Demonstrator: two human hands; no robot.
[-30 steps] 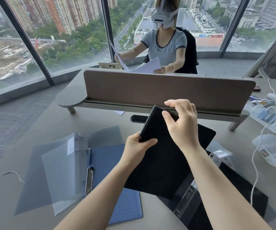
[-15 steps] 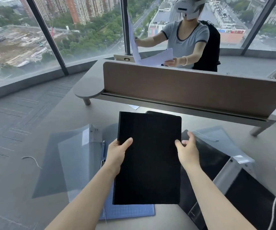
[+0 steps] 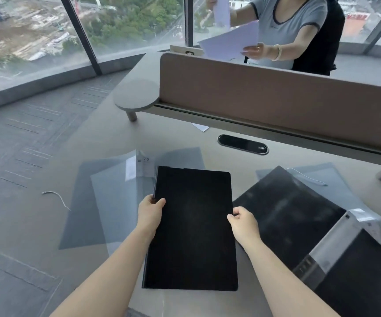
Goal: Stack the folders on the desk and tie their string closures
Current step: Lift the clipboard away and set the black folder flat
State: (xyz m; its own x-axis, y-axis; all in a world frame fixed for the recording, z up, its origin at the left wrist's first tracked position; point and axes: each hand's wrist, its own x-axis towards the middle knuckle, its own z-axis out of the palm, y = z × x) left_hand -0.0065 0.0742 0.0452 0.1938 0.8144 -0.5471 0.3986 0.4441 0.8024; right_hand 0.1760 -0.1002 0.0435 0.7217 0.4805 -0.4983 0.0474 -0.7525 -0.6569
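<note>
Black and matte, the folder [image 3: 191, 227] now lies squared up with its long edges running away from me, lower than it was half a second ago, when I had it lifted and tilted toward the camera; it has come down over the blue clipboard that showed beneath it then and is now hidden. I read that as the placing step nearly done, though I cannot tell whether the folder already rests flat or hangs just above the counter [image 3: 107, 145]. My left hand [image 3: 150, 211] pinches its left edge, thumb on top, and my right hand [image 3: 244, 221] clasps the right edge opposite, so the folder sits between the two grips, held at mid-length. Translucent grey sleeves [image 3: 107, 193] spread out under its left side, and a second dark folder [image 3: 285, 213] lies angled just beside the right hand. A loose string [image 3: 58, 199] lies well apart to the left, and another cord [image 3: 308, 178] rests beyond the dark folder; no closure is tied yet.
</note>
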